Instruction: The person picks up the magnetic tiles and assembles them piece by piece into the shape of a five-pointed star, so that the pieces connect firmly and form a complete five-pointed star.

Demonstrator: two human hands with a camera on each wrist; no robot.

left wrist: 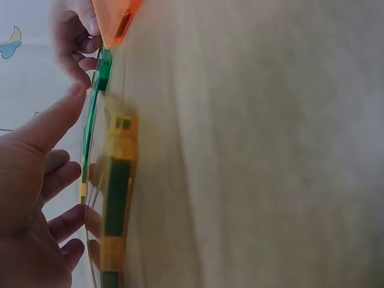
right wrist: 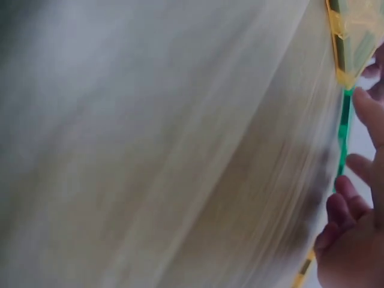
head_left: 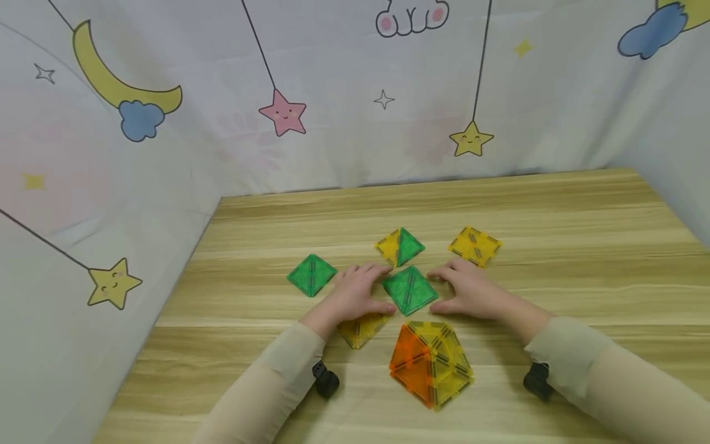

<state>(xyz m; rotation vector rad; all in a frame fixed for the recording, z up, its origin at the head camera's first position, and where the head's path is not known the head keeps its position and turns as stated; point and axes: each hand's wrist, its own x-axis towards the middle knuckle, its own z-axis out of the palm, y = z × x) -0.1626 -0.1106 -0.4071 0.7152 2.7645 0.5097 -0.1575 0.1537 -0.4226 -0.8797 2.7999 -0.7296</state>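
In the head view, a green diamond of two triangular magnetic tiles (head_left: 418, 290) lies flat between my hands. My left hand (head_left: 355, 293) rests at its left side, thumb and fingers spread apart with nothing gripped. On the opposite side, my right hand (head_left: 470, 291) curves loosely around the right corner, its thumb and fingers parted. Whether either hand touches the green tiles is unclear. A yellow tile pair (head_left: 360, 333) is partly hidden beneath the left hand. Nearer to me stands a raised dome of orange and yellow magnetic tiles (head_left: 431, 364).
Another green tile pair (head_left: 312, 275) lies left of the left hand. Farther back are a yellow-and-green pair (head_left: 409, 245) and a yellow pair (head_left: 476, 245). The wooden table (head_left: 266, 228) meets a patterned cloth backdrop (head_left: 344, 148) at its far edge.
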